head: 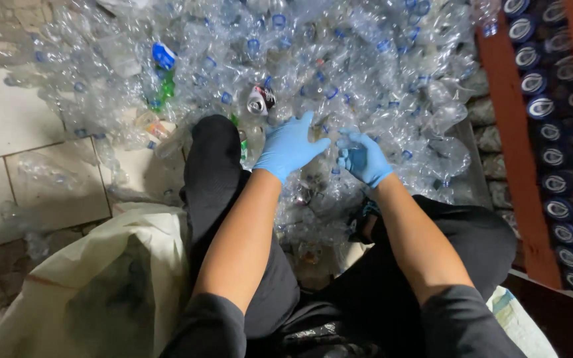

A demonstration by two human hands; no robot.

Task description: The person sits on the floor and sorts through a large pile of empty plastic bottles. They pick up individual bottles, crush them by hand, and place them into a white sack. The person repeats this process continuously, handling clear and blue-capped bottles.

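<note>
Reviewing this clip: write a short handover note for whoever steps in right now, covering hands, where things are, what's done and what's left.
Left hand: gloved, fingers spread, resting on the bottle pile, holding nothing that I can see.
Right hand: gloved, grip closed on a clear bottle at the pile's near edge.
Sack: open by the left knee; contents not visible.
Also in the pile: a crushed can, a green bottle.
Done: cannot tell how much is sorted.
Left: most of the pile is spread across the floor.

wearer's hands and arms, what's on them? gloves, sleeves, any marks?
Both the left hand and the right hand wear thin, snug blue disposable gloves that end at the wrist. Forearms are bare. Dark sleeves are pushed up to about the elbows. No watch, bands or markings visible.
</note>
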